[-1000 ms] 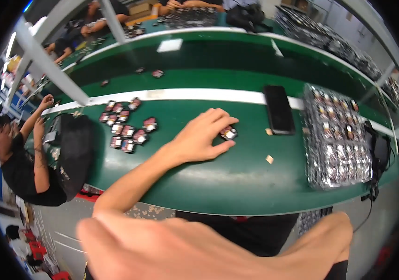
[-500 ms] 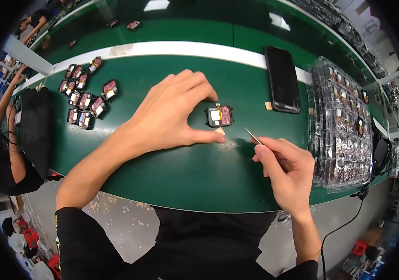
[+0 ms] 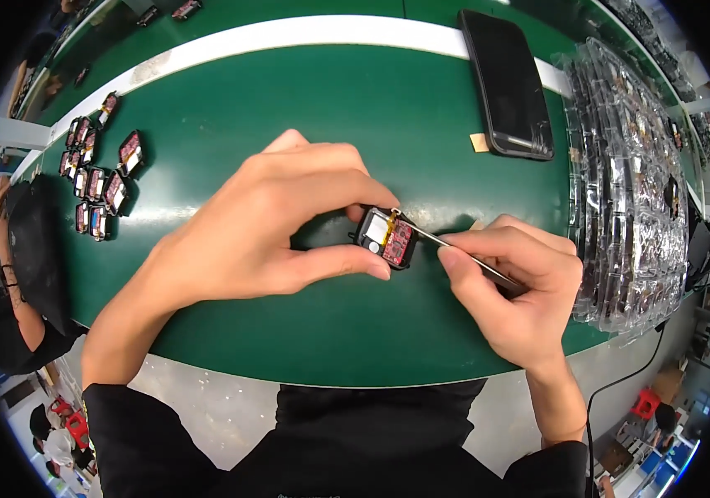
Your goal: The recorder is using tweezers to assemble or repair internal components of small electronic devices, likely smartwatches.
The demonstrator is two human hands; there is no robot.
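Observation:
Between thumb and fingers, my left hand (image 3: 276, 220) grips a small black device case (image 3: 401, 249) by its edges. The case is open-faced, with a red circuit board, a white block, a round white spot and yellow film inside. My right hand (image 3: 525, 286) pinches a pair of slim metal tweezers (image 3: 481, 266). Their pointed end reaches the upper right edge of the case, by the board; whether it touches a part is too small to tell. Both hands are over the green table (image 3: 313, 332).
At the left, several similar device cases (image 3: 94, 184) lie grouped. A black phone (image 3: 506, 87) lies at the back right, a tan scrap (image 3: 479, 143) beside it. Stacked clear plastic trays (image 3: 624, 199) stand at the right. Another person's arm (image 3: 19, 295) shows at the far left, beside a black cloth-like item (image 3: 36, 249).
My left hand has closed on the device case, which is now tilted. My right hand has brought the tweezers up to its edge. The whole view has shifted.

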